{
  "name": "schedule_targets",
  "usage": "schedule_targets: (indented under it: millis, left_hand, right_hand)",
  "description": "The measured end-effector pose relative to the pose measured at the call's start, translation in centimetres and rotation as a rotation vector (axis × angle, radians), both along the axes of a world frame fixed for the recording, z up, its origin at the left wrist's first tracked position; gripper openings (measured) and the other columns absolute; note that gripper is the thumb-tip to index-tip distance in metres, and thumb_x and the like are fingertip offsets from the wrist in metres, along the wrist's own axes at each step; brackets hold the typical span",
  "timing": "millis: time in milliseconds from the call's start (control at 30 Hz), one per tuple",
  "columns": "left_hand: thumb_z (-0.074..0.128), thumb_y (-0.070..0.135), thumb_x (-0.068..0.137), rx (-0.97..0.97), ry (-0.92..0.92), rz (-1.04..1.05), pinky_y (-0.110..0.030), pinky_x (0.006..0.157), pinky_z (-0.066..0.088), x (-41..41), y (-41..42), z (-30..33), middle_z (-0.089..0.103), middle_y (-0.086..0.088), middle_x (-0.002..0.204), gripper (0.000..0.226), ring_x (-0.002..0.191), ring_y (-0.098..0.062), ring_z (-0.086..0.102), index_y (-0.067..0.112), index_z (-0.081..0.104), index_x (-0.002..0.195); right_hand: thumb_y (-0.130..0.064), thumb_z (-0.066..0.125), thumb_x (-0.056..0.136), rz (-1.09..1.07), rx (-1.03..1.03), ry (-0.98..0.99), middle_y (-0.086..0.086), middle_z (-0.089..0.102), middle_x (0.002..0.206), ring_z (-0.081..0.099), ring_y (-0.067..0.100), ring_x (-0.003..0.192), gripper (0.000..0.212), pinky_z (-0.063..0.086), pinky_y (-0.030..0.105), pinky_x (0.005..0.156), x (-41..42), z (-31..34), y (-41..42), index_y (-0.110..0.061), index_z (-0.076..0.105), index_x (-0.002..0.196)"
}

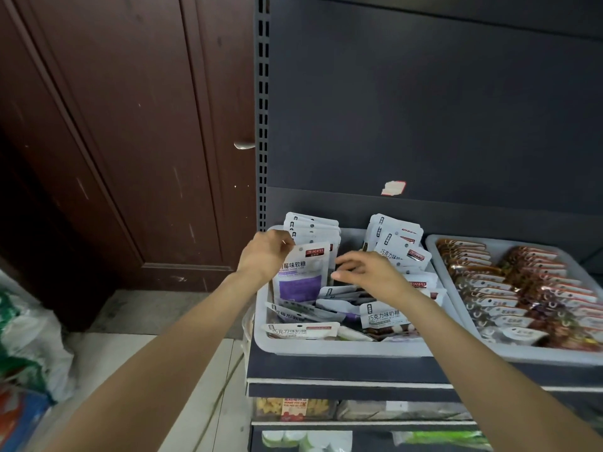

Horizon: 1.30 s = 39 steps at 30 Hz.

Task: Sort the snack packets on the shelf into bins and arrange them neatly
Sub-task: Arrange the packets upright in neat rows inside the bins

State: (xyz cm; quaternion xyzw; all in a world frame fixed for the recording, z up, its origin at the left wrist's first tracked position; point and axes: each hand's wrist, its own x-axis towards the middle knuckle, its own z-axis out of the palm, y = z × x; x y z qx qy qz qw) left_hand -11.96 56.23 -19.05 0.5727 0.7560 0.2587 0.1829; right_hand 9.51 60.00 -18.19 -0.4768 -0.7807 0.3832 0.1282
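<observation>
A white bin (342, 349) on the dark shelf holds white snack packets. At its back left, several purple-print packets stand in a row (313, 228). My left hand (264, 257) pinches the top left corner of the front purple packet (301, 277), which stands upright. A second row of brown-print packets (399, 244) stands at the back right. Loose packets (383, 316) lie flat and jumbled in the front half. My right hand (368, 272) hovers over the bin's middle, its fingers loosely spread and holding nothing.
A second white bin (528, 355) to the right is filled with rows of brown and orange packets (522, 288). Lower shelves (359, 409) hold more goods. A brown wooden door (114, 141) and bags (26, 337) on the floor are to the left.
</observation>
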Motion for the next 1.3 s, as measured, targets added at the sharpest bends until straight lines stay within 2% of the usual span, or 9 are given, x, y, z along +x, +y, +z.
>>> schedule_targets:
  millis: [233, 400, 533, 633, 733, 1000, 1133, 1200, 1300]
  left_hand:
    - [0.056, 0.014, 0.093, 0.076, -0.108, -0.2, -0.033, 0.086, 0.05, 0.1, -0.5, 0.9, 0.07, 0.002, 0.098, 0.016, 0.093, -0.019, 0.064, 0.019, 0.071, 0.093]
    - [0.057, 0.011, 0.093, 0.226, -0.208, -0.106, -0.017, 0.079, 0.045, 1.4, 0.3, 1.8, 0.067, 0.001, 0.103, 0.017, 0.097, -0.019, 0.063, 0.014, 0.067, 0.105]
    - [0.066, 0.017, 0.087, 0.011, -0.406, -0.068, -0.033, 0.104, 0.04, 3.1, 0.9, 0.9, 0.049, -0.005, 0.137, 0.068, 0.123, -0.023, 0.051, 0.016, 0.03, 0.145]
    - [0.067, 0.026, 0.087, -0.09, -0.432, -0.21, -0.026, 0.107, 0.03, 5.2, 1.6, 0.5, 0.041, 0.001, 0.146, 0.077, 0.133, -0.02, 0.041, 0.018, 0.023, 0.149]
    - [0.07, 0.037, 0.083, -0.157, -0.344, -0.293, -0.019, 0.096, 0.03, 6.9, 2.6, 0.8, 0.042, 0.002, 0.145, 0.089, 0.132, -0.018, 0.041, 0.02, 0.015, 0.151]
    - [0.075, 0.047, 0.073, -0.221, -0.3, -0.495, -0.033, 0.111, 0.028, 10.2, 4.3, 0.8, 0.025, 0.001, 0.149, 0.085, 0.136, -0.018, 0.031, 0.032, 0.032, 0.145]
    - [0.071, 0.015, 0.081, -0.007, -0.384, -0.415, -0.032, 0.088, 0.049, 9.8, 4.5, 0.9, 0.067, -0.007, 0.105, 0.031, 0.096, -0.021, 0.062, 0.012, 0.068, 0.111]
    - [0.064, 0.01, 0.087, 0.059, -0.329, -0.336, -0.032, 0.072, 0.052, 8.2, 4.2, 0.8, 0.067, -0.01, 0.083, 0.005, 0.078, -0.026, 0.063, 0.006, 0.067, 0.086]
    - [0.061, 0.008, 0.09, 0.068, -0.371, -0.193, -0.04, 0.067, 0.057, 5.1, 3.5, 0.3, 0.06, -0.01, 0.079, 0.015, 0.077, -0.028, 0.06, 0.012, 0.056, 0.077]
  right_hand:
    - [-0.025, 0.062, 0.09, -0.029, 0.115, 0.033, -0.008, 0.055, 0.115, 0.053, 0.009, 0.105, 0.043, 0.043, 0.025, 0.092, -1.3, 1.4, 0.5, -0.026, 0.052, 0.132]
    - [-0.022, 0.061, 0.091, -0.136, 0.264, -0.112, 0.001, 0.064, 0.084, 0.053, 0.017, 0.08, 0.013, 0.037, 0.026, 0.069, -2.4, 2.7, 1.7, -0.014, 0.071, 0.087]
    - [-0.017, 0.057, 0.09, -0.446, 0.308, -0.174, -0.002, 0.042, 0.053, 0.044, 0.02, 0.059, 0.041, 0.028, 0.023, 0.048, -0.8, 2.6, 2.6, -0.018, 0.04, 0.053]
    - [-0.019, 0.058, 0.089, -0.543, 0.247, -0.198, 0.001, 0.041, 0.05, 0.042, 0.011, 0.049, 0.043, 0.028, 0.024, 0.045, -0.2, 2.6, 2.3, -0.017, 0.039, 0.05]
    - [-0.021, 0.062, 0.085, -0.548, 0.161, -0.091, 0.015, 0.064, 0.069, 0.066, 0.029, 0.069, 0.028, 0.054, 0.038, 0.065, 0.3, 2.6, 2.3, -0.002, 0.063, 0.065]
    - [-0.014, 0.057, 0.085, -0.648, -0.007, 0.126, 0.005, 0.054, 0.069, 0.066, 0.034, 0.083, 0.009, 0.055, 0.05, 0.079, 2.5, 2.3, 2.8, -0.008, 0.057, 0.079]
    - [-0.021, 0.049, 0.095, -0.635, -0.132, 0.282, 0.013, 0.067, 0.097, 0.069, 0.032, 0.082, 0.019, 0.058, 0.047, 0.074, 2.1, 2.2, 3.5, -0.012, 0.056, 0.081]
    - [-0.031, 0.041, 0.099, -0.562, -0.074, 0.262, 0.011, 0.063, 0.114, 0.063, 0.027, 0.099, 0.026, 0.054, 0.043, 0.082, 1.8, 1.9, 3.8, -0.012, 0.059, 0.098]
    - [-0.028, 0.049, 0.097, -0.411, 0.031, 0.092, 0.009, 0.049, 0.133, 0.049, 0.025, 0.122, 0.039, 0.04, 0.034, 0.096, 1.4, 1.0, 4.2, -0.015, 0.042, 0.133]
